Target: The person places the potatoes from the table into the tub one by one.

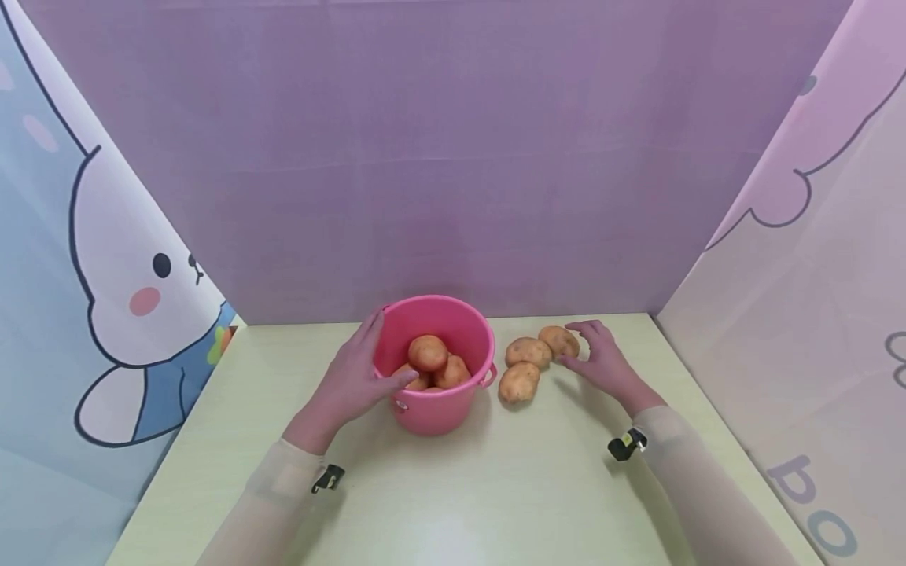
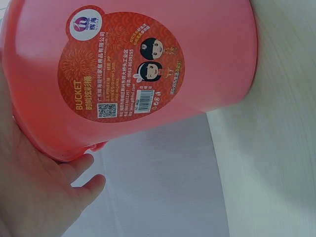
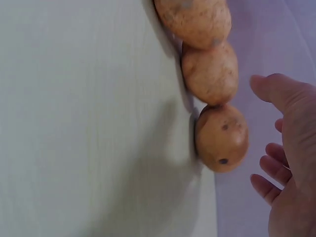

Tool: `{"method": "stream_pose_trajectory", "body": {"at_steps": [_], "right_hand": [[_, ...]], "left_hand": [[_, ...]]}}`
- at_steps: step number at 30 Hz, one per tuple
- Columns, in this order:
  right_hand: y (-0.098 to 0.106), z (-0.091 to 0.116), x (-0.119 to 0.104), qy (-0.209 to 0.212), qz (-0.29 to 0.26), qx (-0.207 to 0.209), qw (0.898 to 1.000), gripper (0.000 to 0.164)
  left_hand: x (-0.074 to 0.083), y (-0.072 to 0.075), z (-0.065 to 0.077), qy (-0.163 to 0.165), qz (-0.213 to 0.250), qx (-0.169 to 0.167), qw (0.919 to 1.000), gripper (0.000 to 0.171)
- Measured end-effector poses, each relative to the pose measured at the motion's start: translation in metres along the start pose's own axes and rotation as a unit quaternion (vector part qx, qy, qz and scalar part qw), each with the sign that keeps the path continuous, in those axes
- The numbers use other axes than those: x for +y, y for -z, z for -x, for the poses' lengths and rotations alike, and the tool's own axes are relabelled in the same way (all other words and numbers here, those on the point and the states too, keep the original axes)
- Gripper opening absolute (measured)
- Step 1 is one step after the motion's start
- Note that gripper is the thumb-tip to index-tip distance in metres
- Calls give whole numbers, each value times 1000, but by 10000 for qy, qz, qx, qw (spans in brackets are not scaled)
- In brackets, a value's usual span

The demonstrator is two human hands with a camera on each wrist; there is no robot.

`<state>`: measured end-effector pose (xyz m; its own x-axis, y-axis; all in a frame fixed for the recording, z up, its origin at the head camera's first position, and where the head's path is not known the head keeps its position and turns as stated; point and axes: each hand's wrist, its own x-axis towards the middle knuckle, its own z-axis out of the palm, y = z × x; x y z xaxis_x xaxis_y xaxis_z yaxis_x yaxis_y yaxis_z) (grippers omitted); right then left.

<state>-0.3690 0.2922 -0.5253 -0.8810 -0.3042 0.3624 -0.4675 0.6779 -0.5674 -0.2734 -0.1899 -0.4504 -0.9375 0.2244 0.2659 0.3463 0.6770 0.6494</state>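
Observation:
A pink bucket (image 1: 435, 413) stands upright on the table with several potatoes (image 1: 428, 354) inside. At its left side my left hand (image 1: 357, 373) holds the rim, the thumb reaching over the front edge and the fingers along the outside. The left wrist view shows the bucket's red label (image 2: 123, 64). To the right of the bucket, three potatoes lie close together: a near one (image 1: 519, 384), a middle one (image 1: 528, 354) and a far one (image 1: 559, 342). My right hand (image 1: 602, 358) is at the far potato (image 3: 222, 138), fingers spread around its right side, with a gap visible in the right wrist view.
A pale wooden table (image 1: 410, 503) lies under everything. Behind it rises a purple cloth wall (image 1: 453, 157). Printed panels flank both sides, a cartoon rabbit (image 1: 141, 275) on the left one. The bucket has a small side lug (image 1: 490, 376) facing the potatoes.

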Motion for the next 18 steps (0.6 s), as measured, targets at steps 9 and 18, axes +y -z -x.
{"method": "stream_pose_trajectory", "body": {"at_steps": [9, 18], "right_hand": [[-4, -13, 17, -398, -95, -512, 9979, 87], [-9, -20, 26, -668, -574, -853, 9924, 95]], "left_hand": [[-1, -1, 0, 96, 46, -18, 9999, 124], [-2, -1, -1, 21, -7, -3, 10000, 124]]}}
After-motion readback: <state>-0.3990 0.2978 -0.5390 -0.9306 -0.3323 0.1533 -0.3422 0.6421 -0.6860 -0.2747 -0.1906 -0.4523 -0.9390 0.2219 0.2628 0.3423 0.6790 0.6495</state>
